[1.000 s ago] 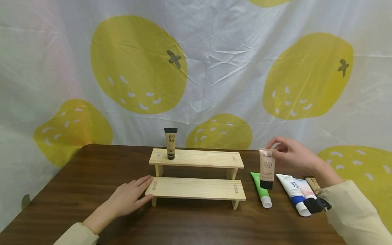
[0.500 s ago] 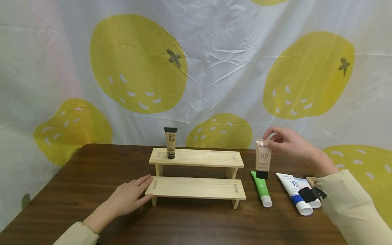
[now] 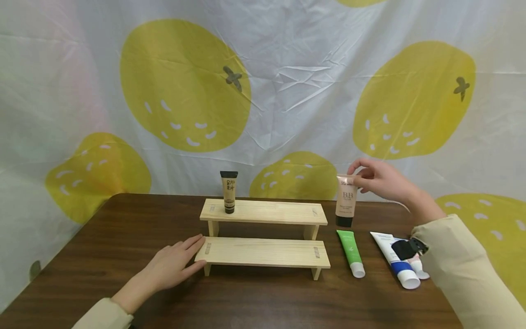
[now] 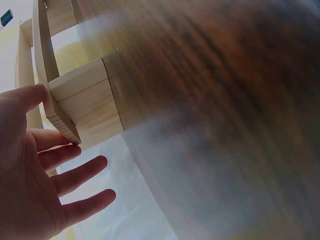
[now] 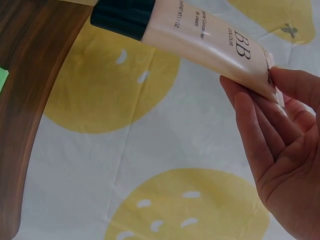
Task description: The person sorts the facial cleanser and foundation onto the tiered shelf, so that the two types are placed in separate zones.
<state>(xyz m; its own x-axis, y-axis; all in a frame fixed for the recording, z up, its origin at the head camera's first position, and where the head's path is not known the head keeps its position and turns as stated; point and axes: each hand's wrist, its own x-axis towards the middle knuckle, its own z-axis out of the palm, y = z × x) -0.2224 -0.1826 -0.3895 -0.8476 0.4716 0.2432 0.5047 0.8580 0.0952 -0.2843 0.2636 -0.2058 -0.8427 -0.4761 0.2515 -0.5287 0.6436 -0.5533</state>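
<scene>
A wooden two-step display stand (image 3: 263, 252) stands on the table. My left hand (image 3: 170, 267) rests at the left end of its lower step, fingers spread and fairly straight; the left wrist view shows fingertips (image 4: 37, 95) touching the board's corner. My right hand (image 3: 382, 180) pinches the crimped end of a pinkish-beige BB cream tube (image 3: 346, 199) between thumb and fingers. The tube hangs cap down, right of the upper step. In the right wrist view its black cap (image 5: 122, 17) points away from the hand. Another beige tube with black ends (image 3: 229, 192) stands on the upper step's left part.
A green tube with a white cap (image 3: 350, 253) lies right of the stand. Farther right lie a white-and-blue tube (image 3: 396, 262) and a pink-and-white tube (image 3: 417, 265), partly behind the right wrist's camera. A lemon-print curtain (image 3: 283, 114) hangs behind the table (image 3: 263, 304).
My right hand has carried the BB cream tube up and to the left, away from over the green tube. The left hand and the stand have stayed put.
</scene>
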